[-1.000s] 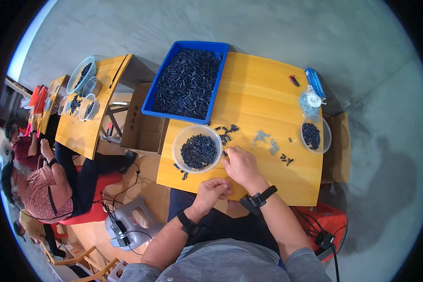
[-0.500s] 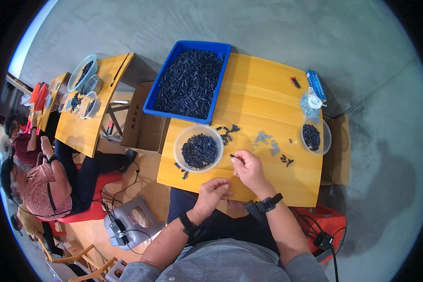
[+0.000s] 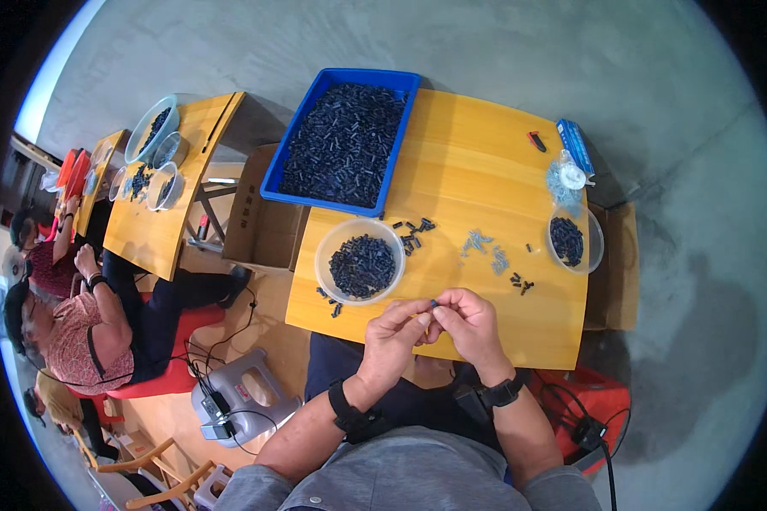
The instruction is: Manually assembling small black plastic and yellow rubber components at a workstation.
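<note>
My right hand (image 3: pixel 467 328) has come back from the table (image 3: pixel 486 153) to meet my left hand (image 3: pixel 394 336). Both pinch a small dark part (image 3: pixel 434 303) over the near edge; its axis is too small to tell. Bowl (image 3: pixel 360 261) just beyond, unobstructed.

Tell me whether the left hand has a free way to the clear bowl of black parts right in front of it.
Probably yes. The left hand is pinched with the right hand on a small dark part, just below the clear bowl. Only bare wooden table and a few loose parts lie between them.
</note>
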`<state>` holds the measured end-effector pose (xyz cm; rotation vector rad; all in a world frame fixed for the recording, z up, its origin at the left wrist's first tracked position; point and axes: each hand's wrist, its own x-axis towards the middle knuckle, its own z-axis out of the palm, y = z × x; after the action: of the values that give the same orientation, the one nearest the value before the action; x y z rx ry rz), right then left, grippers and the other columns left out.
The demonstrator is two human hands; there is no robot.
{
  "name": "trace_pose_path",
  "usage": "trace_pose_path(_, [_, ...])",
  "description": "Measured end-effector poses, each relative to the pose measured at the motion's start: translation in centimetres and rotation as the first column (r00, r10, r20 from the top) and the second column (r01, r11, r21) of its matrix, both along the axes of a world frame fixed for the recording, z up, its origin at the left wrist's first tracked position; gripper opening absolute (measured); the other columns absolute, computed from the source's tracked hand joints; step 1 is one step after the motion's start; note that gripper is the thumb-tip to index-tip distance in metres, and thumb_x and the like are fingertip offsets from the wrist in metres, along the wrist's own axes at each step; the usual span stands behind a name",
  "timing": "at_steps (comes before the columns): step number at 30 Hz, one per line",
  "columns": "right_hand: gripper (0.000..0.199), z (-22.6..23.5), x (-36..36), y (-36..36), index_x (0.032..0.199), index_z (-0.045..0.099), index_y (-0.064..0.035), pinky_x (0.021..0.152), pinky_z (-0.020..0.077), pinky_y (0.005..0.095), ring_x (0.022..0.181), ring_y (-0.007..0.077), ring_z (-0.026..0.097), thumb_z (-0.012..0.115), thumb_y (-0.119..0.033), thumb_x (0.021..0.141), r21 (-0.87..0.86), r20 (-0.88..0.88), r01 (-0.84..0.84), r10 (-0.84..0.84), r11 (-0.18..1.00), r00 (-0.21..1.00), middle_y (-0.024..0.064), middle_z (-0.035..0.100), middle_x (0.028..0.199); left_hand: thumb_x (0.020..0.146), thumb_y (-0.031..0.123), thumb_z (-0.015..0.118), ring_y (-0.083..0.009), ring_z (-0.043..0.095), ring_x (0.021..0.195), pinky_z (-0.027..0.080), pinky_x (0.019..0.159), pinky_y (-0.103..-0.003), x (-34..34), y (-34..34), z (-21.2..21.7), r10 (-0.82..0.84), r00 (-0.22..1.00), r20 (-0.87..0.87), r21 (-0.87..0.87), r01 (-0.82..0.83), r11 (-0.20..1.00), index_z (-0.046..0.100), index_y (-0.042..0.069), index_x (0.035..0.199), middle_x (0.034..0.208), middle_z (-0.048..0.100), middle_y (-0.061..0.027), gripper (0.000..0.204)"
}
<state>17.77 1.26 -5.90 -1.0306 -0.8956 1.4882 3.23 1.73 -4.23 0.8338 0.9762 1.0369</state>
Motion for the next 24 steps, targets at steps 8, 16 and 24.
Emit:
trace_pose_path(8, [0.013, 4.1, 2.0, 0.2, 0.096, 0.057, 0.0025, 0.058, 0.0492, 0.0302, 0.06, 0.0204, 0.061, 0.056, -0.006, 0.086, 0.0, 0.65, -0.38, 0.289, 0.925, 0.703, 0.0118, 0.062, 0.073, 0.09, 0.015, 0.06, -0.0097, 0.057, 0.066, 0.045, 0.06, -0.023, -2.4, 1.5, 0.9, -0.342, 0.94, -0.003, -0.245, 0.331, 0.911, 0.064, 0.0, 0.094, 0.076, 0.062, -0.0033, 0.016])
trace_pose_path(16, [0.013, 5.0, 2.2, -0.1, 0.085, 0.061, 0.0014, 0.062, 0.0484, 0.0354, 0.068, 0.031, 0.061, 0.058, -0.011, 0.082, -0.018, 0.673, -0.499, 0.379, 0.866, 0.635, 0.0173, 0.063, 0.076, 0.089, 0.018, 0.062, -0.0097, 0.058, 0.061, 0.046, 0.056, -0.022, -3.3, 2.5, -0.8, -0.644, 0.763, 0.057, -0.338, 0.622, 0.706, 0.064, 0.001, 0.089, 0.072, 0.062, -0.003, 0.018])
trace_pose_path(24, [0.008, -2.3, 4.1, 3.7, 0.084, 0.059, 0.0006, 0.065, 0.0469, 0.0428, 0.073, 0.0352, 0.059, 0.059, -0.008, 0.082, 0.242, 0.842, -0.002, -0.209, 0.97, 0.498, 0.0186, 0.061, 0.076, 0.092, 0.014, 0.057, -0.0123, 0.057, 0.065, 0.047, 0.061, -0.024, -3.3, 1.3, -1.4, -0.475, 0.854, 0.212, -0.369, 0.52, 0.77, 0.06, 0.003, 0.095, 0.08, 0.062, -0.0042, 0.012])
